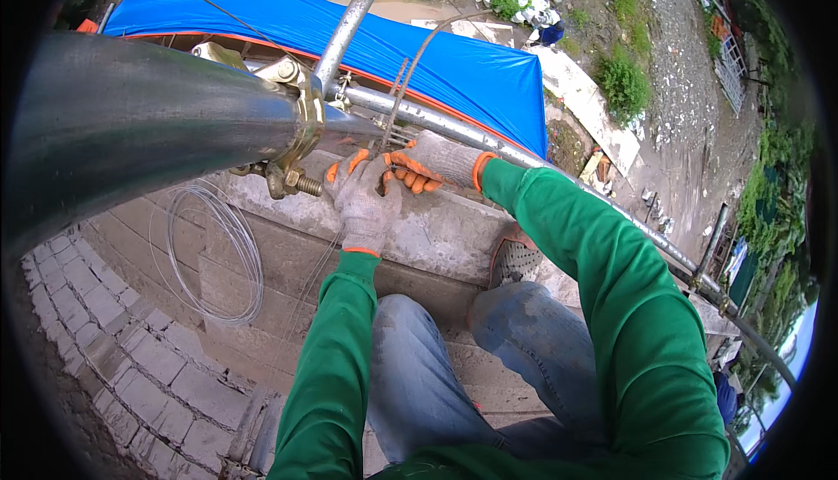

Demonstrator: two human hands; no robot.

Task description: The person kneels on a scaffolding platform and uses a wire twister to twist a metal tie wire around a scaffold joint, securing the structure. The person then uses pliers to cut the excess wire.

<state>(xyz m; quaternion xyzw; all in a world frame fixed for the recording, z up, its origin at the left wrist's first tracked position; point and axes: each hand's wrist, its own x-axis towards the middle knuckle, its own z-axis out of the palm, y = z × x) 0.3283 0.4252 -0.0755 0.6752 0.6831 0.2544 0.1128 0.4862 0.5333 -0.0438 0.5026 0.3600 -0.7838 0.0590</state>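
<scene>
My left hand (365, 203), in a grey knit glove with orange fingertips, is closed at the foot of brown reinforcing bars (403, 96) rising from the concrete edge. Thin wire strands (319, 272) run down from beside it; its grip on them is hidden. Pressed close on the right, my right hand (429, 162) wears a matching glove, its fingers curled inward. What lies between the two hands is too covered to make out. A loose coil of thin wire (253, 275) hangs or rests to the left, against the boards.
A large steel pipe (157, 118) with a bolted scaffold clamp (301, 131) looms at the left. Thinner scaffold pipes (489, 141) cross beyond the concrete ledge (436, 236). A blue tarpaulin (454, 65) lies below. My shoe (515, 257) is on the ledge; blockwork (148, 384) is lower left.
</scene>
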